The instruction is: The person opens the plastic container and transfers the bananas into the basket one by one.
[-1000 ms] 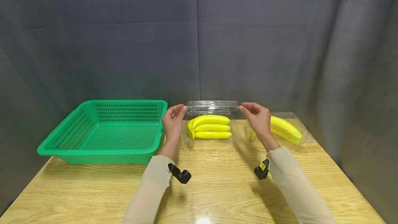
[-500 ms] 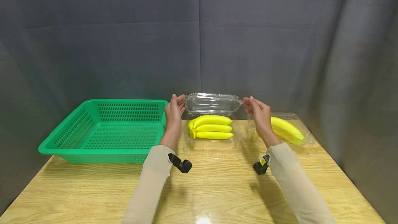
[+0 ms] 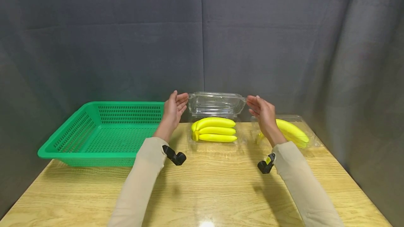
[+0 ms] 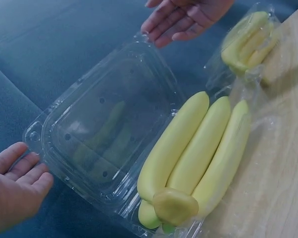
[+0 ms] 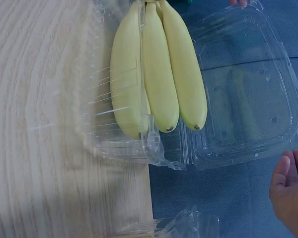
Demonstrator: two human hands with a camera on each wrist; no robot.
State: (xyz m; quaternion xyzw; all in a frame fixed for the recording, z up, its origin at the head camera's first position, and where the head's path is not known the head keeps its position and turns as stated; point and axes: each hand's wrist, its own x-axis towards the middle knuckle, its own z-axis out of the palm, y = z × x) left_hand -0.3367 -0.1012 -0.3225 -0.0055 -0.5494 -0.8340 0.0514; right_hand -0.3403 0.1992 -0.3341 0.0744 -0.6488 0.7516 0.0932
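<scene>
A bunch of yellow bananas (image 3: pixel 216 130) lies in the base of a clear plastic clamshell box at the table's back edge. Hinged at the far side, the box's lid (image 3: pixel 217 103) leans back, raised against the dark curtain. My left hand (image 3: pixel 174 109) is beside the lid's left corner, fingers extended and spread, fingertips right at the rim. At the opposite corner my right hand (image 3: pixel 262 112) has its fingers straight too, tips close to the edge. In the left wrist view the lid (image 4: pixel 107 124) spans between both hands, with no finger curled round it.
A green perforated basket (image 3: pixel 94 155) stands at the left, partly behind the left forearm. To the right, another clear box holds more bananas (image 3: pixel 291 131), partly hidden by the right hand. The wooden table (image 3: pixel 205 185) ends just behind the boxes, at a grey curtain (image 3: pixel 126 45).
Both hands pinched the lid's corners a second ago; now their fingers have straightened. The lid has swung up and back, showing its inside. My left hand has shifted slightly left.
</scene>
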